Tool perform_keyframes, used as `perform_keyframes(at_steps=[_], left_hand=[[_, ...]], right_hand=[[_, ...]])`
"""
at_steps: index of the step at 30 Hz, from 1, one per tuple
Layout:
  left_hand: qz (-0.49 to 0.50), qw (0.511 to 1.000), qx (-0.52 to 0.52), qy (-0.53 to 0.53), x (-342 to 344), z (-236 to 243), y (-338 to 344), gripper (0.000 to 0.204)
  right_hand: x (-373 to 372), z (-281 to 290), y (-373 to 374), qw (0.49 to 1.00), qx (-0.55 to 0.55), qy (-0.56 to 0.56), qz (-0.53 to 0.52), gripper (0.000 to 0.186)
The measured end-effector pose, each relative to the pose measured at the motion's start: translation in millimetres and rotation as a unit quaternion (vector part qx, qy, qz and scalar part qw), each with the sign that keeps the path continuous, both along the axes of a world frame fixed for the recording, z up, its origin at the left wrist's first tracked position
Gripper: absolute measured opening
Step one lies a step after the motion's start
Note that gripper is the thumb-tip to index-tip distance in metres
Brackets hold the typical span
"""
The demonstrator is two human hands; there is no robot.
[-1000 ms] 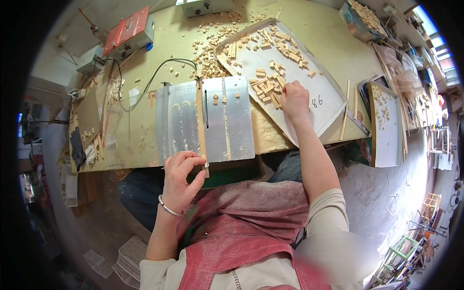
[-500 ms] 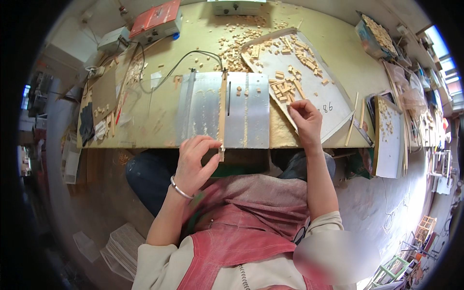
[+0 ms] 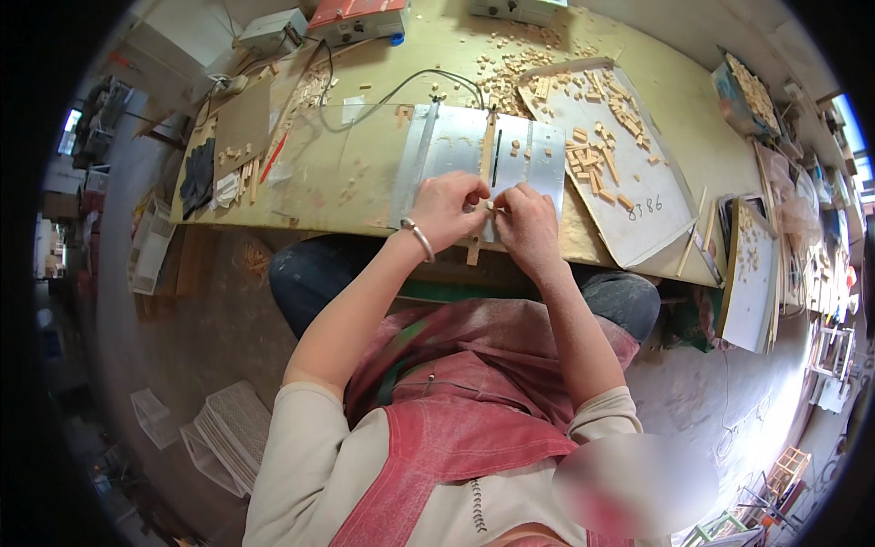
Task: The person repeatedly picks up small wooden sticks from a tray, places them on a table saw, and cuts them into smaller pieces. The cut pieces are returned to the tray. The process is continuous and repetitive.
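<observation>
My left hand (image 3: 447, 211), with a bangle at its wrist, and my right hand (image 3: 530, 228) meet over the near part of a silver metal plate (image 3: 543, 171). The fingers of both are pinched closed, fingertips almost touching. A small pale bit shows between them, too small and covered to name. Beneath runs a narrow wooden strip (image 3: 488, 150) fixed along the plate, its near end sticking out past the table edge. Right of the strip is a dark slot (image 3: 497, 157), and a few small wooden pieces (image 3: 515, 148) lie on the plate.
A shallow white tray (image 3: 649, 235) with many small wooden blocks (image 3: 583, 162) lies to the right. More wood bits (image 3: 510, 68) are scattered behind the plate. A cable (image 3: 401, 91) crosses the table at the left. Dark gloves (image 3: 197, 178) lie at the left edge.
My right hand has left the blocks on the tray and come left to my left hand. My left hand has moved forward over the plate. The whole view has shifted.
</observation>
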State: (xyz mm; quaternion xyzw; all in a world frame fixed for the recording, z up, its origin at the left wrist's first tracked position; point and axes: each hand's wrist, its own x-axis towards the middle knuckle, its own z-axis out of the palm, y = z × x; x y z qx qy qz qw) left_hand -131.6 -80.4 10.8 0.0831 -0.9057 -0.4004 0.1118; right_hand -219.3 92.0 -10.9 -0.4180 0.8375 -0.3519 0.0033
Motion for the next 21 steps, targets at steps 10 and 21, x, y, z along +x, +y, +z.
perform_keyframes(at_steps=[10, 21], left_hand=[[0.012, 1.000, 0.004, -0.027, -11, -17, -3, 0.011], [0.036, 0.993, 0.063, -0.092, -26, -24, -10, 0.011]], right_hand=[[-4, -8, 4, 0.999, -0.034, -0.036, -0.012, 0.004], [-14, -8, -1, 0.999, -0.042, 0.011, 0.007, 0.002]])
